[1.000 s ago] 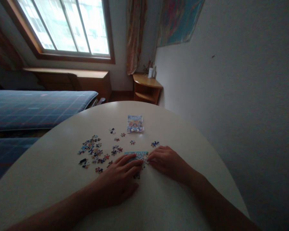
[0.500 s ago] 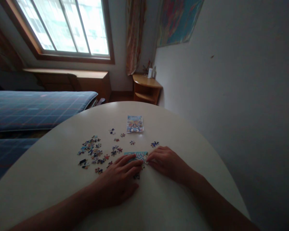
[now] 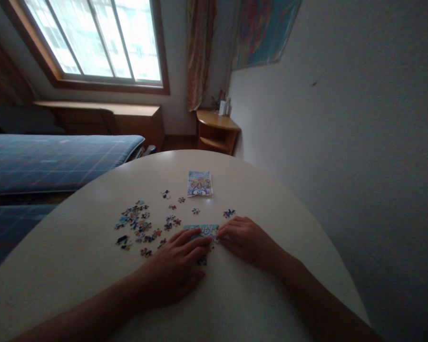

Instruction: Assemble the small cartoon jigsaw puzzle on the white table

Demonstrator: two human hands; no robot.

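Note:
A partly joined puzzle [image 3: 207,230] with a light blue top edge lies on the round white table [image 3: 271,199]. My left hand [image 3: 180,259] rests flat over its lower left part, fingers spread, hiding much of it. At the puzzle's right edge is my right hand [image 3: 244,237], its fingers drawn together around something too small to make out. Loose puzzle pieces [image 3: 137,221] are scattered to the left. A few dark blue pieces [image 3: 229,213] sit just beyond my right hand, and another dark piece [image 3: 202,261] shows between my left thumb and fingers.
A colourful printed packet [image 3: 199,183] lies farther back on the table. Beyond the table are a plaid mattress [image 3: 57,161] at the left, a corner shelf [image 3: 217,121] and a desk [image 3: 128,109] under the window. A wall [image 3: 324,142] runs along the right.

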